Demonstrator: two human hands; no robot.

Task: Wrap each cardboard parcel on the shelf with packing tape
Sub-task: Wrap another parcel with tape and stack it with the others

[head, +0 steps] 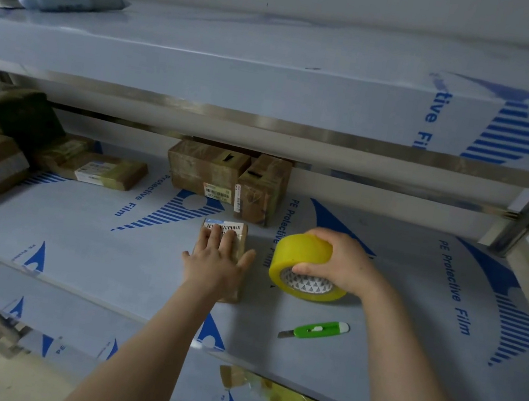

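Left of the packing tape roll [303, 255] the right hand [344, 265] grips, the flat left hand [217, 260] pins a small cardboard parcel [241, 240]. Probably light, stiff: hold its edges.

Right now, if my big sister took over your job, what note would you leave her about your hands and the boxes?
Left hand lies flat, pressing the small parcel on the shelf.
Right hand grips the yellow tape roll, just right of that parcel and apart from it.
Green knife lies nearer the front edge, untouched.
Done: the back parcels look glossy, probably taped.
Left: no tape strip runs to the small parcel yet. Wrap it, cut, then check the others.
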